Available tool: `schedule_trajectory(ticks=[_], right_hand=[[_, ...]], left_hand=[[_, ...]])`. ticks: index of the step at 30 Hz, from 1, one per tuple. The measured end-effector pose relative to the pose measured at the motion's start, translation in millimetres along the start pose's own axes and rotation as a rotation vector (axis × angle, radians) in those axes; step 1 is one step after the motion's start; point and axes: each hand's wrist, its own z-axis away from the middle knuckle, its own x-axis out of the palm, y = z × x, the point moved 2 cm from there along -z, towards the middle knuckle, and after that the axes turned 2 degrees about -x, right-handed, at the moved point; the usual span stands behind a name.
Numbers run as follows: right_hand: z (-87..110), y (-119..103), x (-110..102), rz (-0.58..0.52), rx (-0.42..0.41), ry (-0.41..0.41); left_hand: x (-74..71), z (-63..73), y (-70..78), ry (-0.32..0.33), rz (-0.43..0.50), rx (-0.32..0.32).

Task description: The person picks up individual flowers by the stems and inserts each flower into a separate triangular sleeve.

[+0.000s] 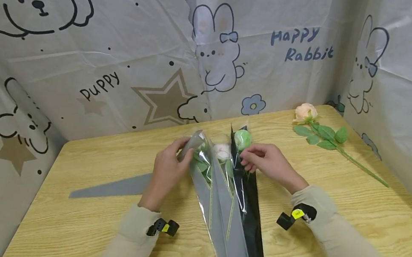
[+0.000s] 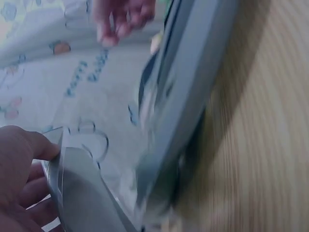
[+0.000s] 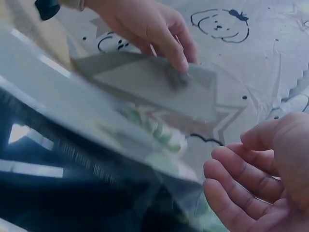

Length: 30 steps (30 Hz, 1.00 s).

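My left hand (image 1: 167,171) pinches the top edge of a grey-and-clear flower sleeve (image 2: 82,188) between thumb and fingers. The sleeve's narrow grey tail (image 1: 110,187) stretches leftward over the table. Just right of it lie wrapped flowers in grey sleeves (image 1: 222,229) and a black sleeve (image 1: 252,220), their tips toward me. A whitish-pink flower (image 1: 221,152) and a green flower (image 1: 243,139) show at their tops. Beside the black sleeve's upper end is my right hand (image 1: 269,164); its loosely bent fingers (image 3: 236,169) hold nothing in the right wrist view.
A peach rose (image 1: 305,113) with green leaves and a long stem lies at the table's back right. The wooden table (image 1: 311,244) is bounded at the back and sides by printed cloth walls (image 1: 123,49). Both wrists carry small black cameras.
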Motion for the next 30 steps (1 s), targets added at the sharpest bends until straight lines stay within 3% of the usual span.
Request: schedule_trajectory(ticks=[9, 16, 23, 30], right_hand=[[-3.2, -19, 12, -0.115, 0.028, 0.008], [-0.1, -20, 4, -0.101, 0.057, 0.114], [2.4, -22, -4, -0.046, 0.056, 0.11], [2.9, -19, -5, -0.026, 0.044, 0.092]], left_hand=[[27.2, 13.4, 43.8, -0.025, -0.069, 0.229], [41.2, 18.7, 60.7, -0.05, -0.168, 0.36], [50.6, 20.9, 69.2, -0.113, -0.21, 0.396], [52.3, 18.0, 70.2, -0.076, -0.137, 0.364]])
